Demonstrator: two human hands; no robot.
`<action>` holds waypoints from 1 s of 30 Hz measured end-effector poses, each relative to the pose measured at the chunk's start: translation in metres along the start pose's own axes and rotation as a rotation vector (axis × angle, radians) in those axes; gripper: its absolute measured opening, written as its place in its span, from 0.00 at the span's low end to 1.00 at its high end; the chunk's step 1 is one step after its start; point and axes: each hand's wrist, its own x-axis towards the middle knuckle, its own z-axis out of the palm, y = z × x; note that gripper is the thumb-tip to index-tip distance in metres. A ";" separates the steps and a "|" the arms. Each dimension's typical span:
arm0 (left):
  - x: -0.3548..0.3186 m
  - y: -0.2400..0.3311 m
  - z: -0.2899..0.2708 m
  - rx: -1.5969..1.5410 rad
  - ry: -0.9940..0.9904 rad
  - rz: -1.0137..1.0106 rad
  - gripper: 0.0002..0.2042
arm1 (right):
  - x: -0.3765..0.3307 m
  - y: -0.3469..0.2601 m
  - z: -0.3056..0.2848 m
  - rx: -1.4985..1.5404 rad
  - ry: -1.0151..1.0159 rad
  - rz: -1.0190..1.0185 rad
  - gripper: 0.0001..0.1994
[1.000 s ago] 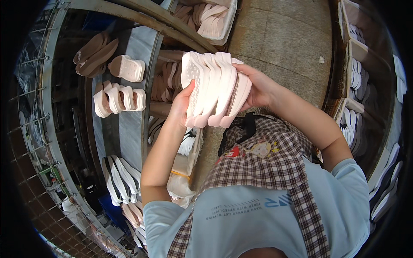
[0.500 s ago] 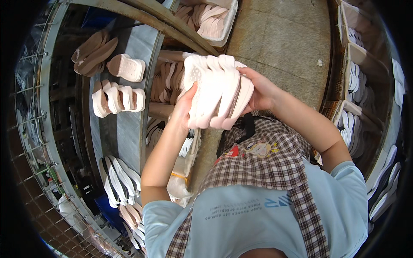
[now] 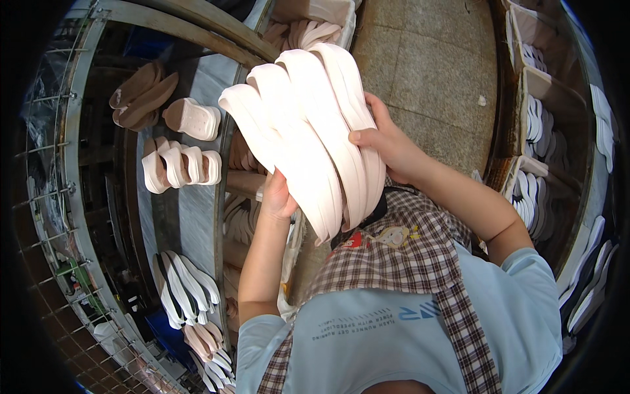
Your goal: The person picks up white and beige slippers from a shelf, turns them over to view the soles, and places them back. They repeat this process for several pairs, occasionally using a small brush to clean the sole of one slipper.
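Note:
Between my two hands is a bundle of pale pink shoe soles [image 3: 312,131], several of them nested side by side with their smooth long edges toward me. My left hand [image 3: 281,197] grips the bundle low on its left side; part of those fingers is hidden behind the soles. At the right side my right hand [image 3: 394,144] is closed round the outer sole, thumb on the front face. To the left, a metal bench [image 3: 190,226] carries a short row of pink soles [image 3: 184,167], a single upturned sole [image 3: 200,119] and a few brown soles [image 3: 147,98].
White and black soles [image 3: 187,289] lie nearer on the bench. Beyond my hands stands a lined crate [image 3: 341,16] of pink soles. On the right, crates [image 3: 548,88] hold more soles. A wire grid [image 3: 49,217] borders the far left, and tiled floor [image 3: 433,72] runs between.
The bundle has been turned and tilted, so its long outer edges now show instead of its dotted face. My right thumb has come onto the front, and my left hand sits lower.

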 end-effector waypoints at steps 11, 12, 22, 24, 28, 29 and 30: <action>-0.003 0.001 0.004 0.070 -0.038 0.145 0.25 | -0.009 0.005 0.002 -0.171 -0.070 -0.163 0.46; -0.004 0.001 0.005 0.068 -0.032 0.147 0.25 | -0.009 0.006 0.002 -0.179 -0.079 -0.179 0.46; -0.007 0.010 0.018 -0.012 -0.025 0.131 0.28 | -0.014 0.008 0.001 -0.132 -0.184 -0.160 0.47; -0.006 0.011 0.021 0.041 -0.006 0.183 0.27 | -0.015 0.006 0.000 -0.156 -0.208 -0.152 0.47; -0.004 0.016 0.025 0.087 0.007 0.223 0.27 | -0.014 0.005 -0.001 -0.156 -0.232 -0.121 0.49; -0.003 0.018 0.026 0.088 0.003 0.226 0.27 | -0.014 0.005 -0.001 -0.157 -0.241 -0.108 0.51; -0.002 0.020 0.026 0.088 -0.002 0.227 0.27 | -0.013 0.005 -0.001 -0.168 -0.242 -0.090 0.53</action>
